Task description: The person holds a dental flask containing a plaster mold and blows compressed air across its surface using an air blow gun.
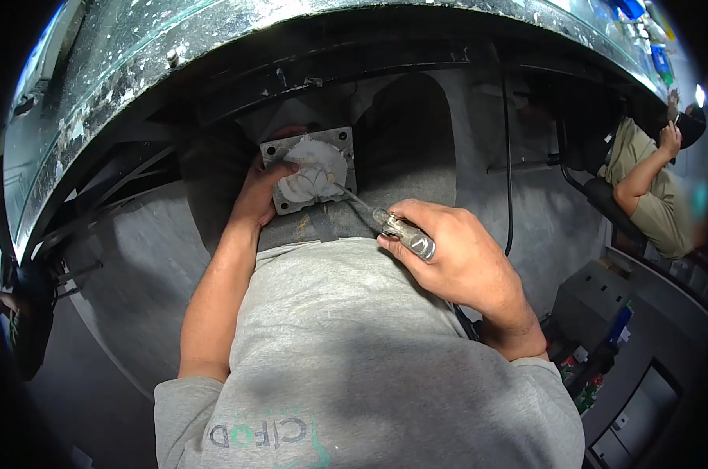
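A square metal mould block [343, 142] with corner holes rests over my lap, a rounded white piece [322, 160] lying on its face. My left hand [258, 191] grips the block by its left side, with the thumb over the white piece. In my right hand [459, 244] is a worn metal air blow gun [407, 234], fingers wrapped round its body. Its thin nozzle [357, 200] points up and left at the lower right edge of the white piece; whether the tip touches it I cannot tell.
A paint-spotted workbench [135, 59] curves across the top, its dark frame [322, 74] just beyond my knees. A dark hose [467, 322] shows beneath my right forearm. At the right sits another person [651, 184]; a dark figure [29, 313] is at the far left.
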Demonstrator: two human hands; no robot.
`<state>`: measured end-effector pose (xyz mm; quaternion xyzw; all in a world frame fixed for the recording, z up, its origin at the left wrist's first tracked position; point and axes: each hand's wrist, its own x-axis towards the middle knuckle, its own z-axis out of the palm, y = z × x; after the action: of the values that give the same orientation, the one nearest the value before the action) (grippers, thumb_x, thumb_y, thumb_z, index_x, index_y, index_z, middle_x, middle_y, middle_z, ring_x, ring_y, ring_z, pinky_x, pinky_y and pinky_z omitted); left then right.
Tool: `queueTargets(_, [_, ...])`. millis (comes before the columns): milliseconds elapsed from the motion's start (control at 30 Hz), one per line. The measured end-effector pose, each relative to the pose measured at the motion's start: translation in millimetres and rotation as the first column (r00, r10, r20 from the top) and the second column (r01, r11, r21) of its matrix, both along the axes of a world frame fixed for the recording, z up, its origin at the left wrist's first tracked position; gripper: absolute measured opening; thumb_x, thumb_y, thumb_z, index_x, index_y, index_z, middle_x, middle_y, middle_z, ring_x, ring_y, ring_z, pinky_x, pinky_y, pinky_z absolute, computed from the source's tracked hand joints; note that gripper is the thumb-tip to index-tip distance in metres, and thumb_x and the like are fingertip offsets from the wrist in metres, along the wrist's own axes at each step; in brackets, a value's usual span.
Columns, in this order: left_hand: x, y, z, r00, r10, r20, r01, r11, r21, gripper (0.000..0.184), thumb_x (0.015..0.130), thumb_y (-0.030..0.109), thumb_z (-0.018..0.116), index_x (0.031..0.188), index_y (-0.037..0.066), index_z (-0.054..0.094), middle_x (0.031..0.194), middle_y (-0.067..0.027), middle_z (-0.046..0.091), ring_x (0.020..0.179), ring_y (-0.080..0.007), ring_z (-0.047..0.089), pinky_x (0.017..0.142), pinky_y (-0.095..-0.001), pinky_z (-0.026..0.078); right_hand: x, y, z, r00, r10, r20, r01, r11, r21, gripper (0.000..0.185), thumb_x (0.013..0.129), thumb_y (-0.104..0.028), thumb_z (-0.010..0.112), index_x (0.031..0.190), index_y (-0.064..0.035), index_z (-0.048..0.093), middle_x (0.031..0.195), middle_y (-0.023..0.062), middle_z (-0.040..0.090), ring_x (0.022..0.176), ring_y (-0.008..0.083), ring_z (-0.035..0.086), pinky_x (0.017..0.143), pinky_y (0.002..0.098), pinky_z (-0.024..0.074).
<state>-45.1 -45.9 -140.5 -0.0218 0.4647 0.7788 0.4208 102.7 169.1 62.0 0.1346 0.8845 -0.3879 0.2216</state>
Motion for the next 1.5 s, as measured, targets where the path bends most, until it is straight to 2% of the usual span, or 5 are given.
queueTargets(500, [-2.6, -5.2, -2.7, 0.996, -0.052, 0.072, 0.047, 0.996, 0.069, 0.072, 0.078, 0.005, 0.061, 0.15, 0.003, 0.055, 0.141, -0.0204, 0.064, 0.132, -0.0335, 0.064, 0.115, -0.0453, 0.052, -3.7, -3.7, 2.9, 0.997, -0.075, -0.034, 0.072, 0.995, -0.07, 0.023, 0.101, -0.022, 0.074, 0.106, 0.0003, 0.071, 0.09, 0.0166, 0.075, 0.08, 0.0324, 0.077, 0.072, 0.0444, 0.0616])
queueTargets(700, [-7.2, -7.2, 1.1, 0.988, -0.086, 0.132, 0.071, 0.991, 0.114, 0.073, 0.08, 0.013, 0.061, 0.152, 0.003, 0.053, 0.145, -0.0215, 0.061, 0.135, -0.0347, 0.062, 0.116, -0.0471, 0.051, -9.4, -16.8, -3.2, 0.995, 0.034, -0.097, -0.043, 0.995, -0.087, 0.025, 0.098, -0.024, 0.078, 0.111, -0.0028, 0.073, 0.093, 0.0162, 0.077, 0.083, 0.0328, 0.077, 0.074, 0.043, 0.0605])
queueTargets(1000, [-6.5, -5.9, -13.6, 0.995, -0.077, 0.066, 0.07, 0.992, 0.103, 0.047, 0.107, 0.029, 0.065, 0.146, 0.006, 0.057, 0.14, -0.0151, 0.065, 0.13, -0.0274, 0.065, 0.106, -0.042, 0.057, -18.1, -24.8, -9.6, 0.991, 0.131, 0.007, -0.13, 0.99, -0.05, 0.028, 0.101, -0.027, 0.074, 0.111, -0.0005, 0.073, 0.095, 0.0172, 0.077, 0.088, 0.035, 0.077, 0.079, 0.0451, 0.0615])
queueTargets(1200, [-5.9, -4.4, -14.5, 0.997, -0.061, 0.054, 0.056, 0.995, 0.081, 0.046, 0.108, 0.033, 0.064, 0.145, 0.007, 0.058, 0.137, -0.0146, 0.066, 0.128, -0.0265, 0.066, 0.104, -0.0426, 0.058, -19.2, -21.6, -5.2, 0.985, 0.17, 0.017, -0.169, 0.984, -0.05, 0.027, 0.103, -0.023, 0.071, 0.11, 0.0023, 0.07, 0.094, 0.0193, 0.076, 0.088, 0.0345, 0.079, 0.08, 0.0456, 0.0646])
queueTargets(1500, [-9.1, -5.8, -1.0, 0.993, -0.101, 0.055, 0.096, 0.992, 0.087, 0.073, 0.08, 0.001, 0.072, 0.15, 0.007, 0.055, 0.144, -0.0141, 0.062, 0.138, -0.0286, 0.059, 0.117, -0.045, 0.049, -20.7, -21.1, -3.0, 0.979, 0.175, 0.101, -0.175, 0.985, -0.007, 0.03, 0.101, -0.029, 0.074, 0.114, -0.0016, 0.074, 0.099, 0.016, 0.078, 0.092, 0.0338, 0.078, 0.085, 0.0458, 0.0625])
